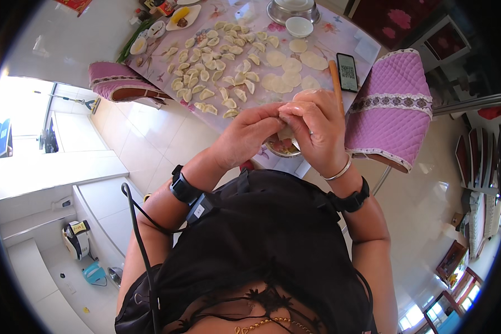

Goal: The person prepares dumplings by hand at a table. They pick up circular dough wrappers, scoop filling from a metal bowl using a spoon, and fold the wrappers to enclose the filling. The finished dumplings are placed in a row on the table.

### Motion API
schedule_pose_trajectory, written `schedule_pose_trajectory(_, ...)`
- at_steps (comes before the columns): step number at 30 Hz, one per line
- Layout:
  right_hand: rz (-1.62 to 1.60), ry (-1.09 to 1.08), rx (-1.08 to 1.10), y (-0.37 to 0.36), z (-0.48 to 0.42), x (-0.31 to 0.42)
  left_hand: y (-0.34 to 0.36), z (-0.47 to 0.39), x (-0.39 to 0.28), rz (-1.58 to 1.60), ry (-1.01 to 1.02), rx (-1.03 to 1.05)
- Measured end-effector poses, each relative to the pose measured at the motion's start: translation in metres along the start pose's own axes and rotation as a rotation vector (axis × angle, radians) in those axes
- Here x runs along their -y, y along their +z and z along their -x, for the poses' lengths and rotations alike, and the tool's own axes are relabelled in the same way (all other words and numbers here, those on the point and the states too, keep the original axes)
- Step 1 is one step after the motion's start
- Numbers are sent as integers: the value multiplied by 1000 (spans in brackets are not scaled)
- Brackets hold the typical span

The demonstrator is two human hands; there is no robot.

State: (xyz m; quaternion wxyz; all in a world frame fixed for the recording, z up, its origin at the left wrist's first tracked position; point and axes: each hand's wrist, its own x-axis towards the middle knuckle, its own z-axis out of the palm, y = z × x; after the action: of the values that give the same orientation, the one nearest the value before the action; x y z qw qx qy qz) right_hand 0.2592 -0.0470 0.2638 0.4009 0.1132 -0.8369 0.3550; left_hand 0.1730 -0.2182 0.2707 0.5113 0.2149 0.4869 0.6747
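My left hand (248, 131) and my right hand (319, 125) meet above the near edge of the table, their fingertips pinching a dough wrapper (285, 133) between them. My fingers cover most of it, so its fill cannot be seen. Just below sits a metal bowl (283, 154) with a filling, partly hidden by my hands. Beyond them lie several flat round wrappers (292, 78) on the floral tablecloth (271, 8). Many folded dumplings (206, 64) spread over the table to the left. A wooden rolling pin (336, 83) lies beside my right hand.
A phone (347, 72) lies right of the rolling pin. At the back stand a white bowl (299, 27) and a metal basin (277, 16). Small dishes (156, 29), a plate (193, 21) and green onions (133, 39) line the far left. Pink padded chairs (390, 108) flank the table.
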Motion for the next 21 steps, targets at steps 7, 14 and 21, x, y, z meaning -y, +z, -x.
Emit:
schedule_pose_trajectory(7, 9, 13, 45, 0, -7, 1, -9, -1, -4, -110, -43, -4)
schedule_pose_trajectory(14, -19, 45, 97, 6, -6, -10, -7, -7, -4, -68, -57, 28)
schedule_pose_trajectory(21, -114, 507, -238, -7, 2, -12, 8, -14, -11, 169, 166, -73)
